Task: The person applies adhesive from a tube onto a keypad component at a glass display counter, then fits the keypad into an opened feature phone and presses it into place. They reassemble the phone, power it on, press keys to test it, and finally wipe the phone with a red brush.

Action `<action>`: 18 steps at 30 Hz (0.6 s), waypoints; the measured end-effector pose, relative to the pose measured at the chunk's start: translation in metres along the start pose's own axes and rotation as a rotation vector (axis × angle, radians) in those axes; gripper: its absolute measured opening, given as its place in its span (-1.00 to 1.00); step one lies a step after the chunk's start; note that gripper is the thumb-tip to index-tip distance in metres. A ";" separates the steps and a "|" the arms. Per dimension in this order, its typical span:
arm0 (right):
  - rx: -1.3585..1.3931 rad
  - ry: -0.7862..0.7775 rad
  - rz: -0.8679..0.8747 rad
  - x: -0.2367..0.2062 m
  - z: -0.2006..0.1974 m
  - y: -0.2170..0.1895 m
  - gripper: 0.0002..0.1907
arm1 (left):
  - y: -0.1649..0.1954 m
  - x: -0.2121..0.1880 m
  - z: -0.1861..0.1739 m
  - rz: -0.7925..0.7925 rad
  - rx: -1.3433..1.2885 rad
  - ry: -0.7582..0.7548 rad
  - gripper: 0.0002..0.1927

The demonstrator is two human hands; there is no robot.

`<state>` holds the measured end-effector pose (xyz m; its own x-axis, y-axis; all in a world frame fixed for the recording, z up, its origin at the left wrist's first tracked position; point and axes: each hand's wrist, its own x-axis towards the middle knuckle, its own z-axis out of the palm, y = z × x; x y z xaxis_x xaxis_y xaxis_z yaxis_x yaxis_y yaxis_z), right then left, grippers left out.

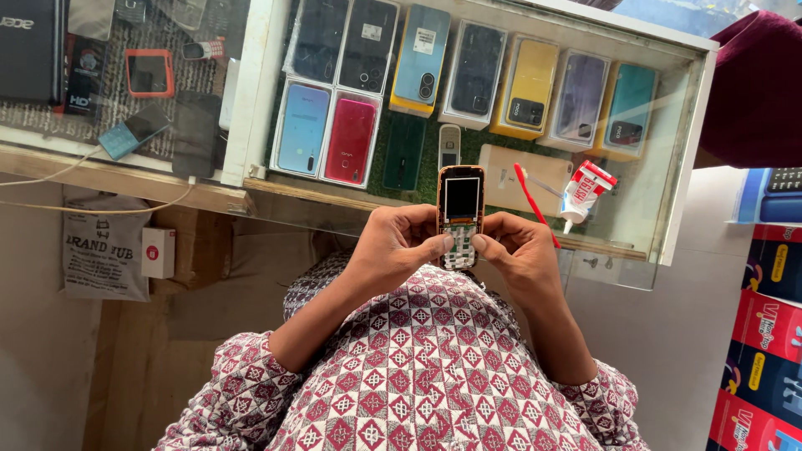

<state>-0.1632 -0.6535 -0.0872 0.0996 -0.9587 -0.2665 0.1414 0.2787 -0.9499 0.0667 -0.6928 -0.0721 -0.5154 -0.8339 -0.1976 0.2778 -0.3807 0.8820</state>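
Observation:
A small orange-edged keypad phone (461,213) with a dark screen is held upright between both my hands, above the glass counter's near edge. My left hand (399,246) wraps its left side, thumb resting on the keypad. My right hand (516,250) grips the right side, thumb also on the keys. Below the hands, my patterned red-and-white shirt fills the lower middle of the view.
A glass display counter (668,209) holds several boxed smartphones, among them a red one (351,138) and a yellow one (528,83). On the glass lie a red toothbrush (535,200) and a toothpaste tube (583,194). Stacked boxes (764,334) stand at right; a paper bag (102,255) hangs left.

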 end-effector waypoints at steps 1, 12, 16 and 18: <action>-0.003 -0.008 -0.013 -0.001 0.000 0.000 -0.74 | 0.000 -0.001 0.001 -0.005 0.000 0.001 -0.72; 0.174 -0.034 -0.001 -0.011 0.003 0.005 -0.74 | -0.003 -0.008 0.006 0.005 -0.005 -0.009 -0.73; 0.253 -0.071 0.023 -0.013 0.001 0.006 -0.72 | -0.002 -0.012 0.007 -0.013 0.010 -0.005 -0.74; 0.237 -0.064 0.047 -0.012 0.000 0.009 -0.74 | -0.001 -0.013 0.006 -0.022 0.019 -0.002 -0.74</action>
<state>-0.1629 -0.6396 -0.0926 0.1724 -0.9410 -0.2912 0.3613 0.3354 -0.8700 0.0682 -0.6791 -0.0674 -0.5232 -0.8243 -0.2165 0.2507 -0.3916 0.8853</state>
